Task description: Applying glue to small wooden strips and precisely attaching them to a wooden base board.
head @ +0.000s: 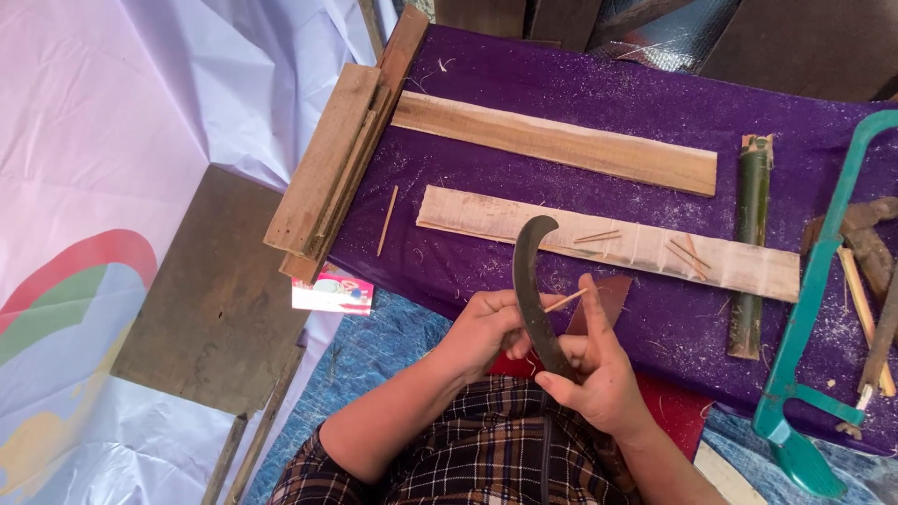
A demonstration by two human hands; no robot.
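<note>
The right hand (599,374) is closed around the lower part of a dark curved knife (533,290). Its fingers wrap the handle near the lap, and the thumb is stretched upward along the side of the blade. The blade rises from this grip and bends to the right at its top, ending above both hands.

The left hand (486,329) is just beside the blade, on its left side, with the fingers curled. It pinches a thin bamboo stick (565,300). The stick passes behind or against the blade and its free end shows on the right side, just above the right thumb. I cannot tell exactly where the stick touches the edge, because the blade covers that place.

Beyond the fingertips, a purple cloth (486,84) covers the work surface, with sawdust on it. The nearest thing past the knife tip is a pale flat board (730,262), and some thin sticks lie on it. Farther away lies a brown plank (561,142). To the right of the right hand, a green bamboo piece (751,234) lies on the cloth, and farther right is a green hacksaw (814,309). To the left of the left hand there is a stack of wood boards (323,173) at the edge of the cloth, and one loose stick (387,221) lies near it.
</note>
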